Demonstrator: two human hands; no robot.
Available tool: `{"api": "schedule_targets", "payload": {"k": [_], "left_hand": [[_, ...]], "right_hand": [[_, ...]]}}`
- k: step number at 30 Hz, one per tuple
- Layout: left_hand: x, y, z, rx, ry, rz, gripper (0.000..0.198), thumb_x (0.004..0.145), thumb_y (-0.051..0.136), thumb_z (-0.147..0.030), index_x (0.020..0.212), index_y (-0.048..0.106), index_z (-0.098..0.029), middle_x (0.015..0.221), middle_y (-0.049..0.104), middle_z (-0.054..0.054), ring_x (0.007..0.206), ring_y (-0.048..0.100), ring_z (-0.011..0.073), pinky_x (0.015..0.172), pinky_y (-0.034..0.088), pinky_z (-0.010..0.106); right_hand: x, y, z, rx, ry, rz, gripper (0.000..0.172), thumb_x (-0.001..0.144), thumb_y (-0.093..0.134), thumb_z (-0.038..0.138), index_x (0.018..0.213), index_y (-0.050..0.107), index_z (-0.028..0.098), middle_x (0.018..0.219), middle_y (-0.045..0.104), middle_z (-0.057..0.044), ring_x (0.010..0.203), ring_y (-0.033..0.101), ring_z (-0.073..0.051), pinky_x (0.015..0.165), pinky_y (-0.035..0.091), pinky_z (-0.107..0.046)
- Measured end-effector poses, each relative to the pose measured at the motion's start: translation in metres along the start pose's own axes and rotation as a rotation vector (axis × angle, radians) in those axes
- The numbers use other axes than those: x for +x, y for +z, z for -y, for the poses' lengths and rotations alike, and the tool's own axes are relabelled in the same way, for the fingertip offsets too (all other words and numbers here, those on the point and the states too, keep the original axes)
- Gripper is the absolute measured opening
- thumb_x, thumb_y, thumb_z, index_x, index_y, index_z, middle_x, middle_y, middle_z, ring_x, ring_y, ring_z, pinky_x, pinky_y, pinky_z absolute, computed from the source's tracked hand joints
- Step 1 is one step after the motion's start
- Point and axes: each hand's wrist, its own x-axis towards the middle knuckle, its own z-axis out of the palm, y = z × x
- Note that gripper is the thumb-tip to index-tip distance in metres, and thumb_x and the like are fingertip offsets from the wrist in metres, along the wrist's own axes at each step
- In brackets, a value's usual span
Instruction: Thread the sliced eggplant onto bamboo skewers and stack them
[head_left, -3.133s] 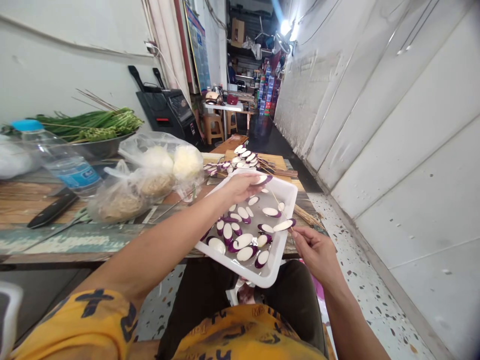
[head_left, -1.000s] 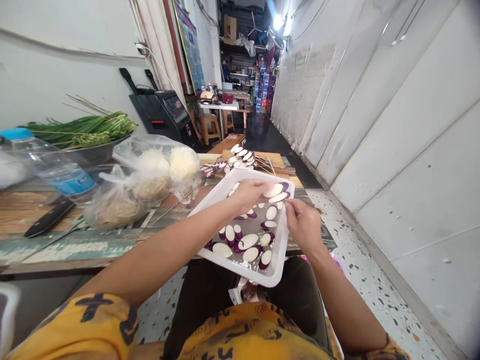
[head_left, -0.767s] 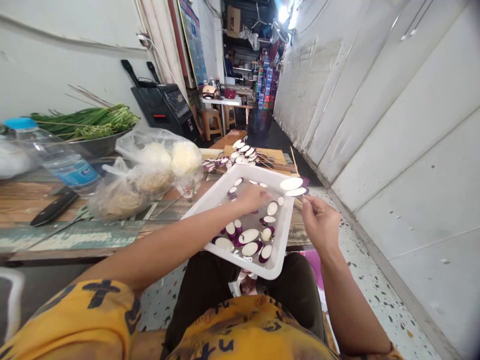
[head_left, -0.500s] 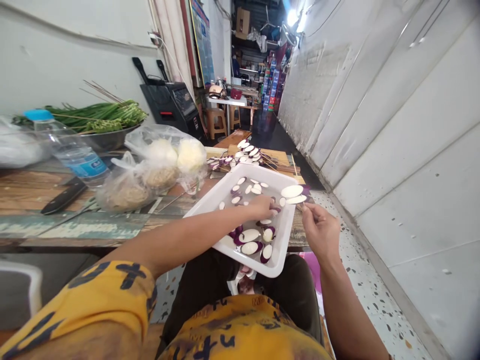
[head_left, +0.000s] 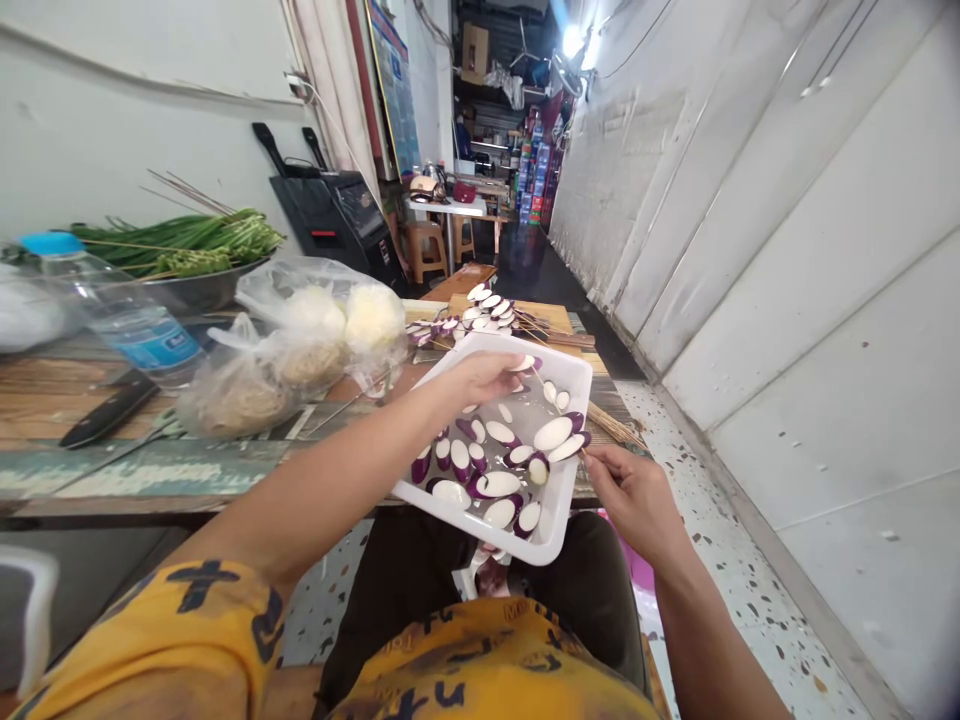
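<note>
A white tray [head_left: 559, 535] of water with many purple-edged eggplant slices [head_left: 497, 485] floating in it rests at the table's front edge, partly over my lap. Over its far side, my left hand [head_left: 491, 377] pinches an eggplant slice [head_left: 527, 364]. At the tray's right rim, my right hand [head_left: 630, 490] grips a thin skewer whose end carries eggplant slices [head_left: 555, 433]; these hang over the tray. Behind the tray, skewered eggplant slices [head_left: 491, 305] are piled on a wooden board [head_left: 551, 318].
To the left are plastic bags of food [head_left: 300, 330], a water bottle [head_left: 150, 335], a black-handled knife [head_left: 109, 410] and a bowl of greens [head_left: 217, 290]. Bare skewers [head_left: 615, 425] lie right of the tray. A wall [head_left: 787, 250] runs along the right.
My left hand has risen from the water to the tray's far side, now with a slice. My right hand has moved down, bringing its skewered slices over the tray. The view has shifted slightly.
</note>
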Motion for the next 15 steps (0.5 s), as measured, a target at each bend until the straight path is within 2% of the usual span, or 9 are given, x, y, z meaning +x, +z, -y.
{"api": "schedule_targets", "payload": {"k": [4,15], "left_hand": [[-0.0007,0.0026,0.0011,-0.05,0.027,-0.051,0.009,0.075,0.056,-0.005,0.07,0.062,-0.008,0.068,0.065,0.008,0.055,0.055,0.0077,0.053,0.048,0.017],[-0.0081,0.0097,-0.0037,-0.099,0.017,-0.112,0.011,0.077,0.053,-0.003,0.069,0.06,-0.006,0.064,0.063,0.008,0.05,0.052,0.0051,0.049,0.046,0.013]], "right_hand": [[0.0008,-0.0001,0.0018,-0.026,0.003,-0.001,0.024,0.084,0.045,0.027,0.088,0.067,0.019,0.073,0.067,-0.004,0.063,0.059,-0.017,0.058,0.043,-0.027],[-0.0027,-0.0017,0.0044,-0.032,0.001,0.0,0.023,0.084,0.045,0.026,0.088,0.067,0.02,0.071,0.067,0.0,0.061,0.058,-0.015,0.057,0.041,-0.024]]}}
